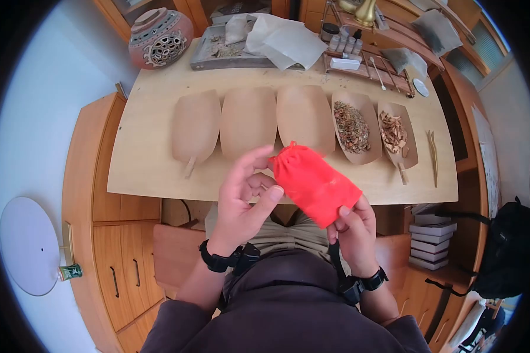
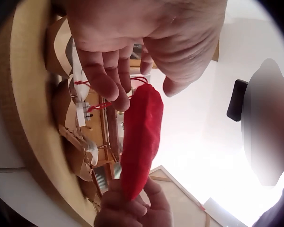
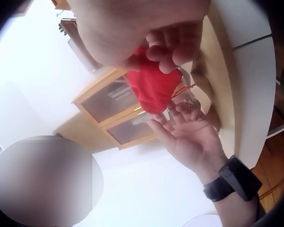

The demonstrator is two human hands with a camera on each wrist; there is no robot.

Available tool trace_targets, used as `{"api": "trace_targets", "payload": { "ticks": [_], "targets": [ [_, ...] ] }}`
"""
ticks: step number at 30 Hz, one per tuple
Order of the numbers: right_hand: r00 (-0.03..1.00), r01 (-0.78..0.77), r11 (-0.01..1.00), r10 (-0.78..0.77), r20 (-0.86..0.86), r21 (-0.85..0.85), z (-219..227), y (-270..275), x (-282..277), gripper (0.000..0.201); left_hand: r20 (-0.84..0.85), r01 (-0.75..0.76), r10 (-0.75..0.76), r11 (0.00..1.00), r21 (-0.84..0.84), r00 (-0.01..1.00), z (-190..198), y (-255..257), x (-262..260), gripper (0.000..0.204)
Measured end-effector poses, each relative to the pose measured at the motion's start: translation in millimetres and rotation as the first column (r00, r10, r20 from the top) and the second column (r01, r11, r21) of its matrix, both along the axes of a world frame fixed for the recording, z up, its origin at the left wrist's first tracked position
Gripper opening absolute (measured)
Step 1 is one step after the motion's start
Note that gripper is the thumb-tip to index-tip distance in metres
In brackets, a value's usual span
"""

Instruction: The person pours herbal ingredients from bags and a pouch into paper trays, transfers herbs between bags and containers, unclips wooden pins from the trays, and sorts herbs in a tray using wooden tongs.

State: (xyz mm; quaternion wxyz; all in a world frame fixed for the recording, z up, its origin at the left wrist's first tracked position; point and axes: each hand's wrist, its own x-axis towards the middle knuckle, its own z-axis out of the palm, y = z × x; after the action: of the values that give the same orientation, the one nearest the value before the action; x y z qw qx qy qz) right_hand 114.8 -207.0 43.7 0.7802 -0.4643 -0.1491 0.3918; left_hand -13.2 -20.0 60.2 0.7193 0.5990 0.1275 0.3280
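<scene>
A red drawstring pouch [image 1: 315,185] is held up in front of the body, near the table's front edge. Its neck is gathered, and red cords [image 2: 100,105] hang from that end in the left wrist view. My right hand [image 1: 357,232] pinches the pouch's bottom end between thumb and fingers. Beside the gathered neck is my left hand [image 1: 244,197], fingers spread and loosely bent, gripping nothing. In the right wrist view the left palm [image 3: 191,139] faces the pouch, just beyond its neck.
On the table [image 1: 141,170] stand several scoop-shaped trays; one holds chopped dried herbs [image 1: 352,127], another pale dried slices [image 1: 393,130]. Tweezers [image 1: 433,157] lie at the right. Behind are a pierced clay pot [image 1: 161,40], a grey tray [image 1: 203,59] and a rack with small bottles [image 1: 347,44].
</scene>
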Motion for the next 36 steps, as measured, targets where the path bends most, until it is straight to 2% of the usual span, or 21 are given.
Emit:
{"api": "trace_targets", "payload": {
  "ticks": [1, 3, 4, 5, 7, 8, 9, 11, 12, 13, 14, 15, 17, 18, 20, 24, 26, 29, 36],
  "targets": [
    [1.000, -0.004, 1.000, 0.004, 0.001, -0.003, 0.2, -0.6, -2.2, 0.025, 0.001, -0.004, 0.004, 1.000, -0.003, 1.000, -0.8, -1.0, -2.7, 0.052],
    [0.988, -0.119, 0.990, 0.126, 0.092, -0.080, 0.9, -2.9, -6.1, 0.020, -0.061, -0.017, 0.018, 0.999, 0.028, 0.998, -3.2, -3.6, -7.2, 0.047],
    [0.983, -0.155, 0.978, 0.167, 0.081, -0.142, -0.4, -4.6, -6.5, 0.018, -0.057, -0.006, 0.008, 1.000, 0.025, 0.998, -6.2, -3.5, -10.3, 0.047],
    [0.984, -0.143, 0.979, 0.157, 0.086, -0.145, 0.2, -5.5, -7.3, 0.018, -0.045, -0.011, 0.013, 0.999, 0.040, 0.999, -10.7, -2.4, -14.9, 0.041],
    [0.942, -0.230, 0.912, 0.296, 0.159, -0.339, 0.9, -5.3, -9.1, 0.020, -0.029, -0.008, 0.010, 0.998, 0.055, 1.000, -15.9, -1.4, -20.6, 0.034],
    [0.944, -0.222, 0.914, 0.289, 0.161, -0.341, 1.5, -6.6, -8.2, 0.020, -0.026, -0.011, 0.014, 0.993, 0.115, 1.000, -17.2, -1.6, -22.8, 0.032],
    [0.886, -0.186, 0.887, 0.338, 0.319, -0.422, 2.7, -7.6, -6.4, 0.026, -0.024, -0.014, 0.019, 0.984, 0.176, 1.000, -18.1, -1.5, -25.6, 0.029],
    [0.681, -0.073, 0.830, 0.447, 0.580, -0.554, 5.6, -8.6, -1.4, 0.039, -0.052, 0.013, -0.002, 0.976, 0.217, 0.999, -20.2, 0.0, -30.7, 0.029],
    [0.684, -0.069, 0.830, 0.443, 0.579, -0.553, 8.6, -9.6, 0.4, 0.039, -0.081, 0.035, -0.015, 0.966, 0.255, 0.997, -20.8, 0.6, -33.4, 0.029],
    [0.622, 0.067, 0.870, 0.346, 0.702, -0.488, 13.4, -10.8, 2.4, 0.043, -0.081, 0.041, -0.021, 0.966, 0.256, 0.996, -19.0, 1.3, -36.5, 0.029],
    [0.535, 0.197, 0.894, 0.246, 0.808, -0.403, 19.0, -11.3, 4.2, 0.047, -0.163, 0.111, -0.064, 0.948, 0.299, 0.984, -14.7, 2.0, -39.3, 0.030],
    [0.537, 0.204, 0.893, 0.241, 0.809, -0.402, 26.7, -10.1, 4.6, 0.047, -0.246, 0.185, -0.104, 0.924, 0.335, 0.964, -10.3, 1.9, -40.1, 0.030],
    [0.282, 0.230, 0.940, 0.183, 0.942, -0.251, 39.6, -4.8, 2.2, 0.044, -0.245, 0.205, -0.116, 0.903, 0.377, 0.962, -1.8, -3.8, -32.9, 0.027],
    [0.283, 0.242, 0.938, 0.177, 0.943, -0.248, 39.8, -0.6, -1.2, 0.044, -0.245, 0.216, -0.120, 0.882, 0.418, 0.962, 0.3, -7.1, -28.2, 0.024],
    [0.166, 0.090, 0.984, 0.139, 0.976, -0.155, 39.9, 7.6, -7.7, 0.036, -0.243, 0.237, -0.138, 0.862, 0.448, 0.960, 0.5, -14.1, -23.1, 0.023],
    [0.141, 0.062, 0.979, 0.186, 0.972, -0.196, 28.5, 4.3, -8.6, 0.028, -0.262, 0.279, -0.164, 0.822, 0.497, 0.951, 2.4, -16.9, -21.4, 0.022],
    [0.237, 0.037, 0.972, 0.218, 0.947, -0.233, 30.7, 3.4, -8.2, 0.024, -0.286, 0.301, -0.173, 0.813, 0.499, 0.942, 3.5, -16.3, -22.3, 0.022],
    [0.266, 0.041, 0.975, 0.200, 0.943, -0.219, 30.6, 3.2, -8.4, 0.023, -0.289, 0.347, -0.220, 0.773, 0.530, 0.932, 4.4, -14.2, -21.8, 0.025],
    [0.219, 0.049, 0.982, 0.166, 0.961, -0.181, 21.3, -2.1, -7.3, 0.024, -0.276, 0.386, -0.284, 0.799, 0.462, 0.918, 7.7, -17.6, -20.0, 0.020]
  ]
}}
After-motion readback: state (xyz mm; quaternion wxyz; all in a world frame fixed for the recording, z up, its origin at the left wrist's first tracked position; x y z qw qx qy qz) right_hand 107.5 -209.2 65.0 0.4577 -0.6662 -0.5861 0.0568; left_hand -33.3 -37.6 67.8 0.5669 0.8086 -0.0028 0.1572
